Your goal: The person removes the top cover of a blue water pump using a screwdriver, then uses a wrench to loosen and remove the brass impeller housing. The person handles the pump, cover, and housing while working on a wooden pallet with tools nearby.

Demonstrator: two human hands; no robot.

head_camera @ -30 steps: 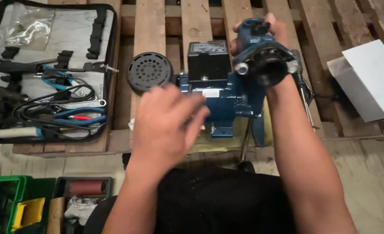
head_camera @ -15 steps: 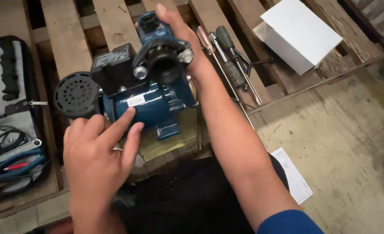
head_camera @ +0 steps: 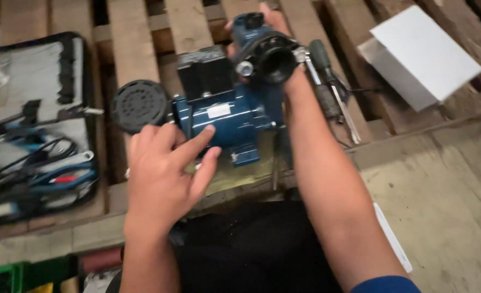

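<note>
A: What's biggest here?
B: The wooden pallet, then the open tool case at its left, then the blue pump lying on the slats.
A: And the hands?
B: The left hand rests on the motor body, fingers loosely spread. The right hand wraps behind the pump head (mostly hidden). Screwdrivers lie just beside.

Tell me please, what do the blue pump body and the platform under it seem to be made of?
Blue pump body: probably cast metal with glossy blue paint; light reflects on its ribbed casing. Platform: bare, unpainted wood; separate planks with visible grain and gaps, like a pallet.
</note>
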